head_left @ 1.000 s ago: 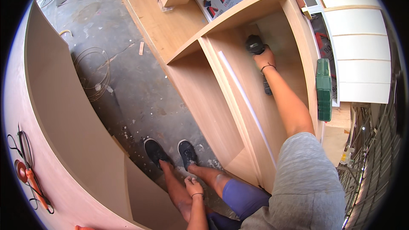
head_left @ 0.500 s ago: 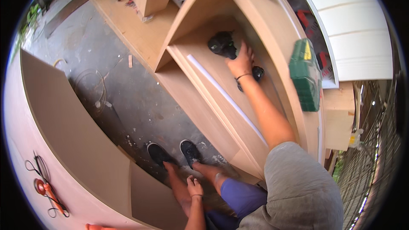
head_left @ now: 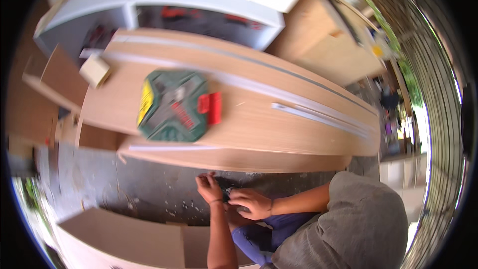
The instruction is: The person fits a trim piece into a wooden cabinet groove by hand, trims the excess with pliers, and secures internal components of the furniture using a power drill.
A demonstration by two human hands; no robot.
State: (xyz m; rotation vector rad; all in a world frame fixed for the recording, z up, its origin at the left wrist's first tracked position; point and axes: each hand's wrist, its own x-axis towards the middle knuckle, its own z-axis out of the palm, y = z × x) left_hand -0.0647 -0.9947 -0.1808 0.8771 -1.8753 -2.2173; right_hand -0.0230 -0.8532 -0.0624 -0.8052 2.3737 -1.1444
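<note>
My left hand (head_left: 209, 188) is raised in front of my knees, its fingers curled in; any small thing in them is too blurred to make out. Close beside it, my right hand (head_left: 251, 203) is bent round something dark that I cannot make out, mostly hidden under the fingers. Both hands are below the near edge of a long pale wooden cabinet (head_left: 259, 119). On top of that cabinet lies a green case (head_left: 174, 124) with a yellow label and a red clasp.
Long white strips (head_left: 318, 115) lie on the cabinet top. A small wooden block (head_left: 94, 71) sits at its left end. Behind stands a white-framed unit (head_left: 209, 1). Another wooden carcass (head_left: 124, 226) is at lower left, with the grey concrete floor (head_left: 149, 184) between.
My right hand has come out of the cabinet compartment, where it was beside black tools, and is now near my left hand. The view has turned to the right.
</note>
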